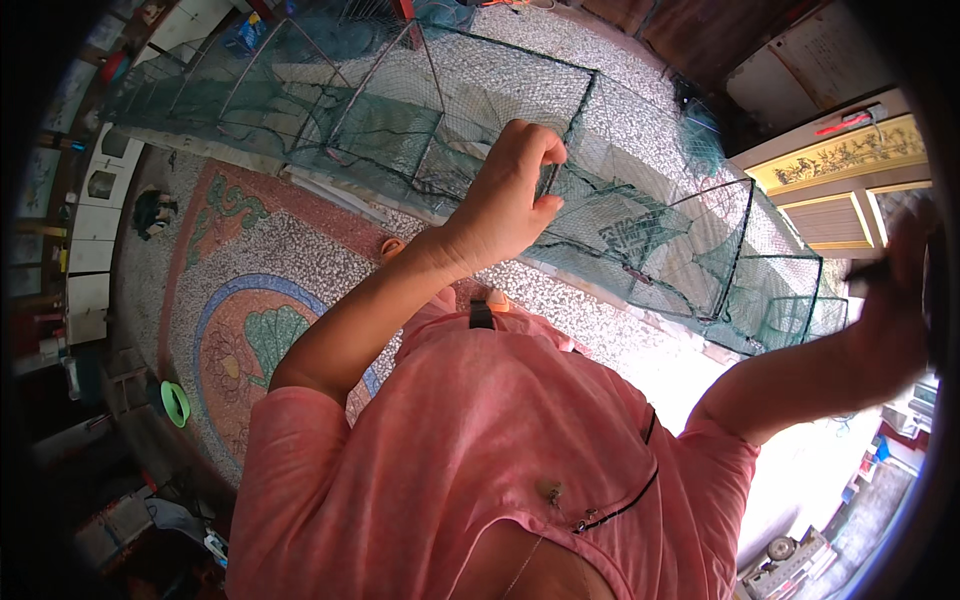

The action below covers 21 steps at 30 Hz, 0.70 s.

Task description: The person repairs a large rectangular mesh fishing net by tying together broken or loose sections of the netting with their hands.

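Note:
A long folding net trap (660,225) of green mesh, with dark square frames, stretches across the view from far left to right. My left hand (505,195) is over its middle, fingers curled and thumb a little apart. One dark frame bar passes behind the fingers. Whether they grip the bar, the mesh or something thin, I cannot make out. Raised at the far right edge, my right hand (895,285) is dark and smeared. A dark pointed shape (868,271) shows beside it; I cannot tell if it is held.
Under the trap lies a speckled stone floor (420,270) with a coloured lotus pattern. A green basin (175,403) stands at left, near white cabinets (95,235). Wooden furniture with a golden carved panel (850,160) is at right. Bright light falls on the floor at lower right.

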Tool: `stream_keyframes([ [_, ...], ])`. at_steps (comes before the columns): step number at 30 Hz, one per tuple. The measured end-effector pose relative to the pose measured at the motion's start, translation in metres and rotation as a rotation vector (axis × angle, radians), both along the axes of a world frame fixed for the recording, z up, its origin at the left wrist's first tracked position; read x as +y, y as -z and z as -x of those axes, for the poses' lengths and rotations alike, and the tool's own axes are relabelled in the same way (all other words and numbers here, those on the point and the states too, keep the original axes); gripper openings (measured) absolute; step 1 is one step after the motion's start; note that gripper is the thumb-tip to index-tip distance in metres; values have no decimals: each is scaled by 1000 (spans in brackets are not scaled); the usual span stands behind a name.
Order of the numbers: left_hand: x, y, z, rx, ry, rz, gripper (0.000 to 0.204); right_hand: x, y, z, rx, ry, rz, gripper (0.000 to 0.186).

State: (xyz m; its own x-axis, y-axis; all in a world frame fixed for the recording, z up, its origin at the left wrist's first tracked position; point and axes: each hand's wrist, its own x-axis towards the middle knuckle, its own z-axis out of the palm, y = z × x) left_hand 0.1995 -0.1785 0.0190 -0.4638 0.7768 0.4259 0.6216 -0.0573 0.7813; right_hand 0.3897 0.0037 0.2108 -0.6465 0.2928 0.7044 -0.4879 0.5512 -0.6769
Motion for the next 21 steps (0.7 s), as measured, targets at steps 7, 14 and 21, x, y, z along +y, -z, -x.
stream_keyframes([
  [7, -4, 8, -1, -87, -98, 28, 43, -5, 104, 77, -522, 276, -387, 6],
  [14, -3, 11, 10, -224, -96, 209, 58, -6, 145, 93, -685, 329, -551, 5],
  [21, 2, 13, 20, -575, -30, 252, 66, -11, 166, 107, -637, 306, -440, 7],
])
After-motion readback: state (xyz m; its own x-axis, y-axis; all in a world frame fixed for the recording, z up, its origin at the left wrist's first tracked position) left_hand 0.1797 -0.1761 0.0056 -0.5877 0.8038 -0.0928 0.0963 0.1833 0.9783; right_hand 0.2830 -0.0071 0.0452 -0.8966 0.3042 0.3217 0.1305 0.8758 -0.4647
